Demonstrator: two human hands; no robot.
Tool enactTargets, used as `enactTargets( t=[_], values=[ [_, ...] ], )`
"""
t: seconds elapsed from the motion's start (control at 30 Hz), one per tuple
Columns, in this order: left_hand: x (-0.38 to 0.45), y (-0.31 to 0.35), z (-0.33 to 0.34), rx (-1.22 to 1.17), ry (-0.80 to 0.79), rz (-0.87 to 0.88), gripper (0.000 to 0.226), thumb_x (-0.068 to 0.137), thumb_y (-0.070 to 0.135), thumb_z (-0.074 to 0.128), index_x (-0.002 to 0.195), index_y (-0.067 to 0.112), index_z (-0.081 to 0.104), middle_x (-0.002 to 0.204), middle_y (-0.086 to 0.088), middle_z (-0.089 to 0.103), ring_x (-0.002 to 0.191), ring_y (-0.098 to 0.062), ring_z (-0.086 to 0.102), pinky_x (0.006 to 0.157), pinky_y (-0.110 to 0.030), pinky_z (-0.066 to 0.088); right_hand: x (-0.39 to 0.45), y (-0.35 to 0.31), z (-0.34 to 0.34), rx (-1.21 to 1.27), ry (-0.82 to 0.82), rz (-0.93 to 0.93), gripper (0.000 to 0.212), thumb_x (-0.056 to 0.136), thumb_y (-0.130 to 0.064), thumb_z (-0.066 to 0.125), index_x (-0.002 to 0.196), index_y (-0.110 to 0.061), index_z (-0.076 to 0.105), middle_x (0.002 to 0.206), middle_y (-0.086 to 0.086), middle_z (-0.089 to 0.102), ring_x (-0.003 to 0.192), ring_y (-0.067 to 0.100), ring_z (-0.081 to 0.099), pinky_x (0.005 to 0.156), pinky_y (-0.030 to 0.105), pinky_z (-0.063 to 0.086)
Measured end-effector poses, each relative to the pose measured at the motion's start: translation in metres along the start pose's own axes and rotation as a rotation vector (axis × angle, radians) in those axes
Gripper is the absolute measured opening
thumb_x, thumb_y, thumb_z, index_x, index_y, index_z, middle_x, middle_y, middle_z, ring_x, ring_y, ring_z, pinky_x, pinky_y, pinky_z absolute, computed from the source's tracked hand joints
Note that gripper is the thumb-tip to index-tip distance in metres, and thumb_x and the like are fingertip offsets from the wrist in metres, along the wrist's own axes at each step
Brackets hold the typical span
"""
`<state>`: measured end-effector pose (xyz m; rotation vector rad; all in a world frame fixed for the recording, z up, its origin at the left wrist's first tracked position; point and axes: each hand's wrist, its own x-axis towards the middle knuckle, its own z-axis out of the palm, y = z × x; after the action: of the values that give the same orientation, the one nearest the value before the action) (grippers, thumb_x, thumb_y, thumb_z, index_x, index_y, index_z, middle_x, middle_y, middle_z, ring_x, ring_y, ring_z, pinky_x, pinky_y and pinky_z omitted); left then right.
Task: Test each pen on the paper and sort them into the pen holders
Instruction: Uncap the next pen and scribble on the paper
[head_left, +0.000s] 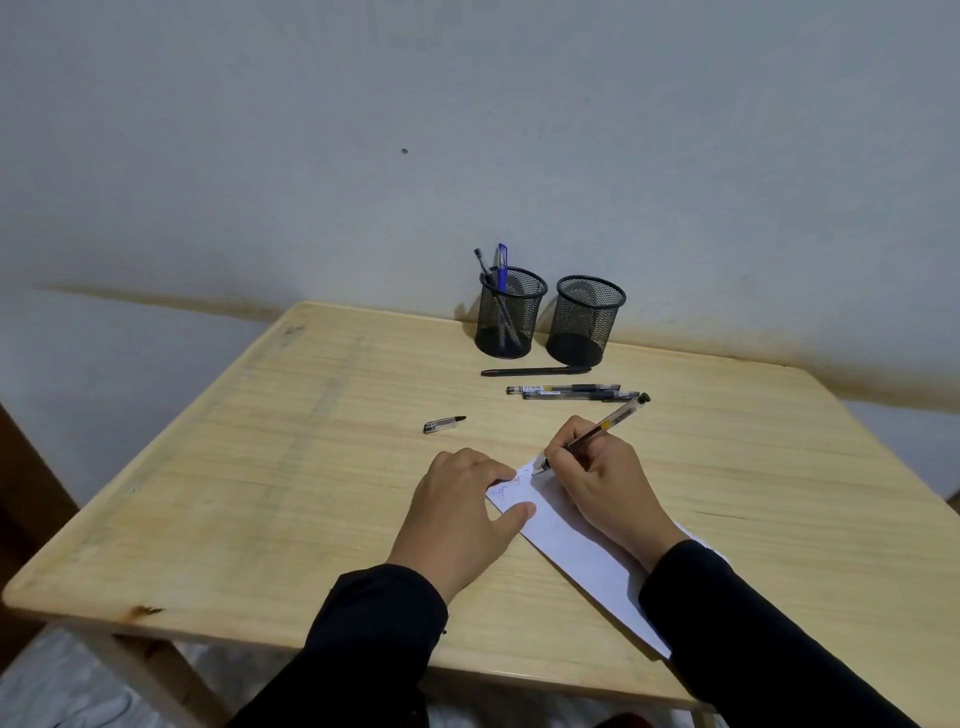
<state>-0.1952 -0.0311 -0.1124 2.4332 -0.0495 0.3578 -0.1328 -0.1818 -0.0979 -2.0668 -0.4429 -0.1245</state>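
Nearest the camera, a white sheet of paper (571, 545) lies slantwise on the pale wooden tabletop (260, 467), and both hands work on its far end. The left hand (462, 512) rests flat with fingers straight, its thumb and fingertips pressing the paper's corner beside some scribbled marks. The right hand (602, 483) has its grip closed round a clear-barrelled pen with a yellow band (597, 434), tip on the paper, so the testing step is in hand. Just beyond lies a small loose pen cap (444, 423), likely this pen's. Farther off, three more pens wait on the tabletop: two clear ones (571, 392) side by side and a slim black pen (535, 371). At the back stand two black mesh pen holders, the left holder (509, 317) holding two pens and the right holder (587, 322) seemingly empty. Next comes judging the mark, probably recapping, then dropping the pen into the matching holder.
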Motion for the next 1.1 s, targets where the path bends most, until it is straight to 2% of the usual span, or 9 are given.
enactTargets(
  t=[0.17,0.4,0.6,0.73,0.8,0.87,0.93,1.0,1.1],
  values=[
    [0.001,0.000,0.000,0.007,0.005,0.000,0.040,0.084,0.046,0.060,0.121,0.029,0.058,0.117,0.014,0.053,0.113,-0.005,0.040,0.091,-0.014,0.030,0.000,-0.001,0.001,0.015,0.016,0.001,0.020,0.088,-0.005,0.051,0.073,0.000,0.063,0.078,0.008,0.060,0.061,0.009,0.051,0.057,0.017,0.041],
    [0.000,0.001,0.000,0.014,0.001,-0.013,0.041,0.084,0.045,0.060,0.121,0.028,0.058,0.118,0.014,0.053,0.114,-0.005,0.039,0.090,-0.013,0.027,0.000,0.000,0.001,0.002,0.022,0.003,0.021,0.088,-0.006,0.051,0.073,0.000,0.063,0.076,0.002,0.058,0.058,0.006,0.050,0.056,0.017,0.040],
    [0.001,0.001,0.001,0.030,-0.004,-0.020,0.041,0.084,0.046,0.060,0.122,0.028,0.058,0.119,0.013,0.053,0.114,-0.006,0.039,0.090,-0.013,0.027,0.001,0.001,0.002,-0.001,0.037,0.005,0.020,0.088,-0.005,0.050,0.073,0.001,0.062,0.077,0.009,0.059,0.058,0.007,0.048,0.056,0.018,0.040],
    [0.001,-0.001,0.002,0.024,0.005,-0.008,0.041,0.083,0.045,0.061,0.121,0.028,0.059,0.116,0.014,0.053,0.113,-0.005,0.041,0.089,-0.013,0.027,0.000,0.000,0.001,0.009,0.047,0.016,0.019,0.088,-0.004,0.050,0.073,-0.001,0.060,0.072,0.001,0.056,0.058,0.006,0.048,0.056,0.015,0.040],
    [0.003,-0.003,0.000,-0.041,0.018,-0.025,0.039,0.082,0.043,0.065,0.118,0.027,0.061,0.112,0.015,0.054,0.108,-0.001,0.047,0.087,-0.012,0.032,0.001,0.000,-0.002,0.054,0.092,0.049,0.020,0.087,-0.005,0.050,0.069,-0.007,0.058,0.064,-0.002,0.056,0.057,0.009,0.050,0.057,0.019,0.041],
    [0.010,-0.005,-0.009,-0.166,0.124,-0.076,0.035,0.081,0.036,0.068,0.115,0.026,0.063,0.112,0.013,0.054,0.095,0.007,0.053,0.087,-0.009,0.038,0.002,0.000,-0.006,0.148,0.117,0.104,0.024,0.088,-0.007,0.050,0.065,-0.013,0.055,0.060,-0.003,0.053,0.055,0.013,0.048,0.057,0.024,0.039],
    [0.023,-0.013,-0.021,-0.107,0.259,-0.114,0.039,0.085,0.033,0.064,0.122,0.026,0.058,0.123,0.007,0.054,0.102,-0.001,0.054,0.092,-0.014,0.036,0.003,-0.004,-0.011,0.277,0.119,0.180,0.022,0.090,-0.011,0.052,0.067,-0.013,0.055,0.057,0.001,0.050,0.052,0.015,0.044,0.052,0.025,0.036],
    [0.036,-0.024,-0.030,0.073,0.235,-0.184,0.044,0.089,0.033,0.058,0.132,0.024,0.051,0.128,0.003,0.052,0.117,-0.015,0.045,0.096,-0.024,0.034,0.004,-0.013,-0.015,0.411,0.110,0.234,0.021,0.090,-0.013,0.055,0.069,-0.014,0.056,0.054,0.003,0.049,0.050,0.015,0.042,0.046,0.022,0.032],
    [0.050,-0.033,-0.035,0.213,0.105,-0.267,0.027,0.091,0.029,0.056,0.115,0.019,0.066,0.103,-0.001,0.061,0.103,-0.020,0.053,0.081,-0.029,0.044,0.007,-0.029,-0.023,0.535,0.079,0.258,0.025,0.089,-0.015,0.053,0.064,-0.014,0.059,0.055,0.004,0.051,0.045,0.014,0.040,0.039,0.020,0.025]
  ],
)
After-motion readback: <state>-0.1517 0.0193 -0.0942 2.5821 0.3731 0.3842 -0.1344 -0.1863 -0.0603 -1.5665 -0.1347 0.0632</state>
